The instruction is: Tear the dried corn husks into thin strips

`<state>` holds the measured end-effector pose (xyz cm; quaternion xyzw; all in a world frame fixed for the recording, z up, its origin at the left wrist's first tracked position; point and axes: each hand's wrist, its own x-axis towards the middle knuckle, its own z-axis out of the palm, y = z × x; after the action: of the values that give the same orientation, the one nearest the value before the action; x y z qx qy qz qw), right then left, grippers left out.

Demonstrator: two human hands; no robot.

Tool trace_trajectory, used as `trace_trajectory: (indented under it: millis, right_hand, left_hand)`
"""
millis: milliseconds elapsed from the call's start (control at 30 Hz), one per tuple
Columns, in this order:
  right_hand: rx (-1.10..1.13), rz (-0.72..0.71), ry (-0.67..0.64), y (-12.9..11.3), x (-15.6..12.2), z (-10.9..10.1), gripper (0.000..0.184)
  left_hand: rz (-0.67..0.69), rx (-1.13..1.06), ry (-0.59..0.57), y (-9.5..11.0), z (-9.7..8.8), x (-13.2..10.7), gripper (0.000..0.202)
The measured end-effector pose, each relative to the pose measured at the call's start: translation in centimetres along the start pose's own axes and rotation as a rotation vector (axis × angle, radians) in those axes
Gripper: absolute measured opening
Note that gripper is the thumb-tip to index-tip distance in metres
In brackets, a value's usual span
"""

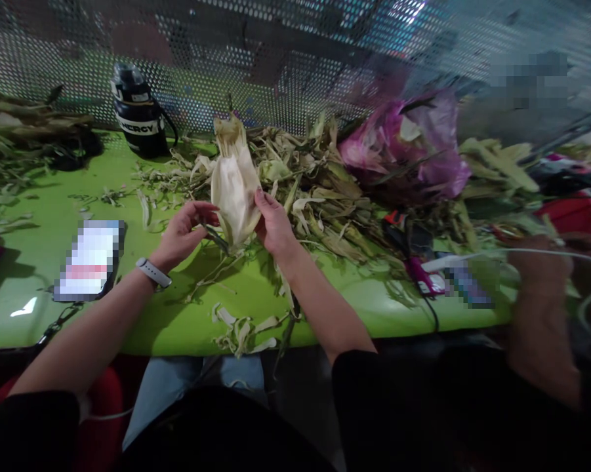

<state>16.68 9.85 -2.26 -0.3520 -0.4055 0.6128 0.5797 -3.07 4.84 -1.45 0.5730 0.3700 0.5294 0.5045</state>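
Note:
A pale dry corn husk (pixel 233 183) stands upright between my hands over the green table (pixel 142 275). My right hand (pixel 274 226) grips its right lower edge with curled fingers. My left hand (pixel 183 234), with a grey watch on the wrist, pinches a thin dark blade-like tool (pixel 215 237) at the husk's base. Husk scraps (pixel 243 331) lie near the table's front edge.
A heap of husks (pixel 325 190) fills the table's middle and right, with a pink plastic bag (pixel 408 147) on it. A black bottle (pixel 138 111) stands at the back left, a phone (pixel 91 260) lies left. Another person's arm (pixel 541 308) is at right. Perforated metal wall behind.

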Motion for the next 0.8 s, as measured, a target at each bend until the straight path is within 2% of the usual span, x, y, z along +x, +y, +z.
trace_trajectory:
  millis: [67, 100, 167, 233, 300, 400, 567, 667, 800]
  right_hand:
    - [-0.026, -0.013, -0.030, -0.1, -0.3, 0.2, 0.038]
    - [-0.042, -0.021, -0.046, -0.1, -0.5, 0.3, 0.037]
    - [-0.080, -0.033, -0.084, 0.0, -1.0, 0.6, 0.035]
    - [-0.122, -0.031, -0.125, 0.2, -1.4, 0.9, 0.035]
    - [-0.153, -0.022, -0.155, 0.4, -1.8, 1.2, 0.037]
    - [-0.170, -0.008, -0.137, 0.7, -1.9, 1.4, 0.040]
    - [-0.212, 0.000, -0.027, 0.6, -1.6, 1.1, 0.038]
    - [-0.297, 0.030, -0.078, 0.1, -1.7, 1.1, 0.040]
    - [-0.323, 0.065, -0.223, -0.7, -1.8, 1.0, 0.046]
  left_hand:
    - [-0.051, -0.056, 0.072, 0.2, 0.2, -0.1, 0.021]
    - [-0.074, -0.077, 0.122, 0.4, 0.4, -0.1, 0.020]
    - [-0.105, -0.090, 0.239, 0.6, 0.7, -0.1, 0.035]
    - [-0.138, -0.073, 0.299, 0.7, 0.9, -0.1, 0.057]
    - [-0.186, -0.042, 0.261, 0.7, 1.0, -0.1, 0.069]
    - [-0.206, -0.017, 0.171, 0.4, 0.6, 0.1, 0.062]
    - [-0.158, -0.046, 0.160, 0.1, -0.4, 0.7, 0.053]
    - [-0.098, 0.001, 0.137, 0.1, -0.7, 0.8, 0.042]
    - [-0.004, 0.177, 0.095, 0.0, -0.9, 0.8, 0.026]
